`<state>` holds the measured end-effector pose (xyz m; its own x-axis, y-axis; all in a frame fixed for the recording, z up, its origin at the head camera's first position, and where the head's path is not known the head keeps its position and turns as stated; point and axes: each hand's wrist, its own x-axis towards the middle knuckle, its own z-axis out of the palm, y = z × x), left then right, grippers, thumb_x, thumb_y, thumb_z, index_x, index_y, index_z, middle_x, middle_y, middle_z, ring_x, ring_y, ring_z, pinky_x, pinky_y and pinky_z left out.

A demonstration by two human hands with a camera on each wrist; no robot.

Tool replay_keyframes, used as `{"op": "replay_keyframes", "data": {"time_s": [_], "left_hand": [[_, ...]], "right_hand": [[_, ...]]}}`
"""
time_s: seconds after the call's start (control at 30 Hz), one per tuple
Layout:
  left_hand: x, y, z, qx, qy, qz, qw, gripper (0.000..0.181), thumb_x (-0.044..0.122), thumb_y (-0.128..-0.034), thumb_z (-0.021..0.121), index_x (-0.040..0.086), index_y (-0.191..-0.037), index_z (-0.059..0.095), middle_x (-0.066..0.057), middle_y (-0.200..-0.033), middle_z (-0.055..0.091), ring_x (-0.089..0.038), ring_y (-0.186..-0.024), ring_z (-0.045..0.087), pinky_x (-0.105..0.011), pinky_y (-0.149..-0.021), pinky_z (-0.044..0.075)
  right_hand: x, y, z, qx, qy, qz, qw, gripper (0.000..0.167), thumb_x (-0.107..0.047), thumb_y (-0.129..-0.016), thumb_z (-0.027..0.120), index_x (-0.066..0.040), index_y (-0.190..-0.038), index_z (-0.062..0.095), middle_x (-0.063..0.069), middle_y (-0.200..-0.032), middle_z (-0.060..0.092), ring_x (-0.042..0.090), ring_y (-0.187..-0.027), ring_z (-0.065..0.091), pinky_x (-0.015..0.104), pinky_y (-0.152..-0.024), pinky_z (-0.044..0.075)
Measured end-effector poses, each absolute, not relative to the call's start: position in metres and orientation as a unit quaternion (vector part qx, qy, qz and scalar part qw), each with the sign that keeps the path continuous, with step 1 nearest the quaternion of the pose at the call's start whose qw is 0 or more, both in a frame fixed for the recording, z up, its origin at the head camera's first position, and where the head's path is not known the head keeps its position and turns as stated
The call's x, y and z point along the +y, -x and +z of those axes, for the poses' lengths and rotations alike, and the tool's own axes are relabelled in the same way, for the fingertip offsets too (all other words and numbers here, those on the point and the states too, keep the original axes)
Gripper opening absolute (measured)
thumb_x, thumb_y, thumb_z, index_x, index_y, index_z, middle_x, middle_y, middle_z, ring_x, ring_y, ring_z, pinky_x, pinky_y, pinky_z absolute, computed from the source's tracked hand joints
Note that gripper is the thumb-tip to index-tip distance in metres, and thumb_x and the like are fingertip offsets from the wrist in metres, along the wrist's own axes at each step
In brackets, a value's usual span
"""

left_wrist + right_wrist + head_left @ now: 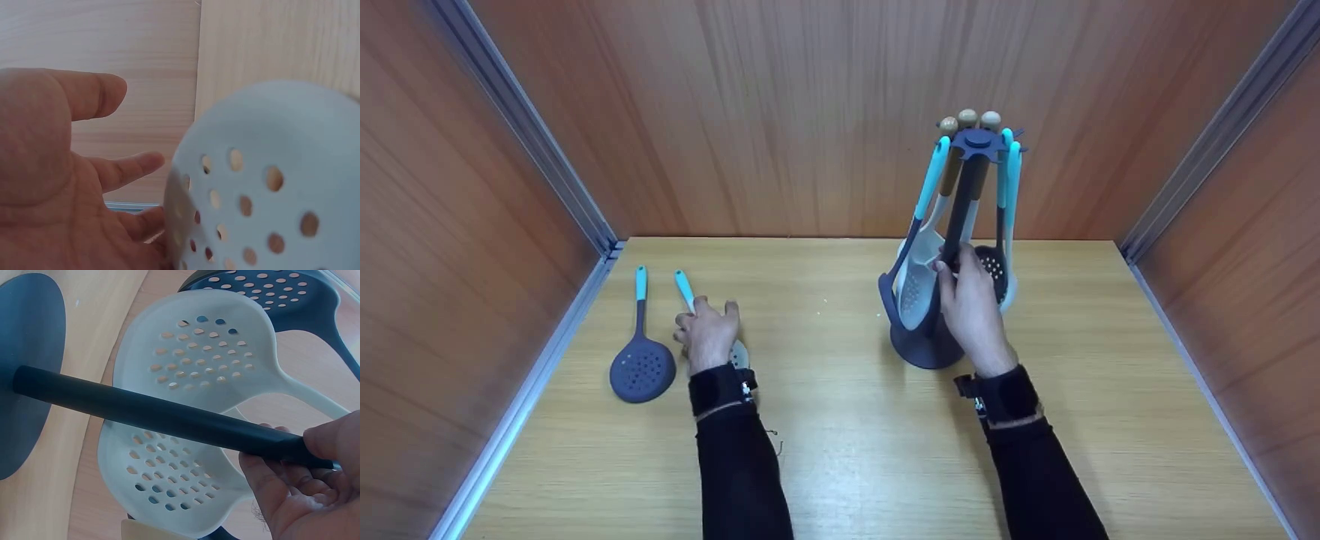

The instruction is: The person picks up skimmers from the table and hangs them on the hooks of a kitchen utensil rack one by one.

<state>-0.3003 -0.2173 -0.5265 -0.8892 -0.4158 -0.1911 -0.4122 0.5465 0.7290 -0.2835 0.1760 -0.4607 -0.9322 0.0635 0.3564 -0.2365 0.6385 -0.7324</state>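
My left hand (pixel 707 332) is over a pale grey skimmer (pixel 740 355) with a turquoise handle, hiding its middle. In the left wrist view, the thumb and fingers (pixel 93 95) are spread apart beside the perforated skimmer head (pixel 281 169); whether the lower fingers touch it is unclear. With my right hand (pixel 975 315) I grip the dark post (pixel 169 419) of a utensil stand (pixel 926 349). Around that post hang several utensils, among them a pale perforated skimmer (pixel 916 296), a dark ladle-like utensil (pixel 891 289) and a dark perforated one (pixel 992 266).
A dark perforated turner (pixel 643 369) with a turquoise handle lies on the wooden table (pixel 840 450), left of my left hand. Wood-grain panels (pixel 810 112) close off the back and both sides, with metal rails (pixel 540 127) along the corners.
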Motion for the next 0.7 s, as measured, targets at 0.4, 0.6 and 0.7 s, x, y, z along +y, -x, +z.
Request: {"op": "replay_keyframes", "data": {"time_s": [0.4, 0.6, 0.7], "left_hand": [[-0.214, 0.2963, -0.5234, -0.882, -0.238, -0.408, -0.006, 0.078, 0.05, -0.1134, 0.045, 0.006, -0.176, 0.027, -0.044, -0.17, 0.029, -0.065, -0.151, 0.043, -0.074, -0.125, 0.039], [-0.2128, 0.2965, -0.5247, -0.882, -0.233, -0.41, 0.011, 0.077, 0.05, -0.1137, 0.045, 0.006, -0.175, 0.028, -0.043, -0.167, 0.035, -0.064, -0.15, 0.046, -0.074, -0.123, 0.041], [-0.2123, 0.2966, -0.5245, -0.879, -0.232, -0.417, 0.018, 0.078, 0.05, -0.1137, 0.044, 0.006, -0.176, 0.027, -0.044, -0.167, 0.036, -0.065, -0.151, 0.044, -0.076, -0.123, 0.041]], "right_hand": [[0.1771, 0.2839, -0.4615, -0.888, -0.045, 0.424, 0.174, 0.03, -0.017, -0.12, 0.051, 0.0, -0.145, 0.054, 0.023, -0.144, 0.068, 0.041, -0.14, 0.071, 0.058, -0.114, 0.061], [0.1775, 0.2852, -0.4614, -0.889, -0.041, 0.424, 0.166, 0.03, -0.017, -0.121, 0.05, -0.001, -0.145, 0.053, 0.022, -0.146, 0.068, 0.041, -0.142, 0.069, 0.058, -0.116, 0.059], [0.1772, 0.2852, -0.4616, -0.889, -0.041, 0.426, 0.165, 0.03, -0.017, -0.121, 0.051, -0.001, -0.146, 0.053, 0.022, -0.145, 0.068, 0.04, -0.143, 0.069, 0.059, -0.117, 0.058]]}}
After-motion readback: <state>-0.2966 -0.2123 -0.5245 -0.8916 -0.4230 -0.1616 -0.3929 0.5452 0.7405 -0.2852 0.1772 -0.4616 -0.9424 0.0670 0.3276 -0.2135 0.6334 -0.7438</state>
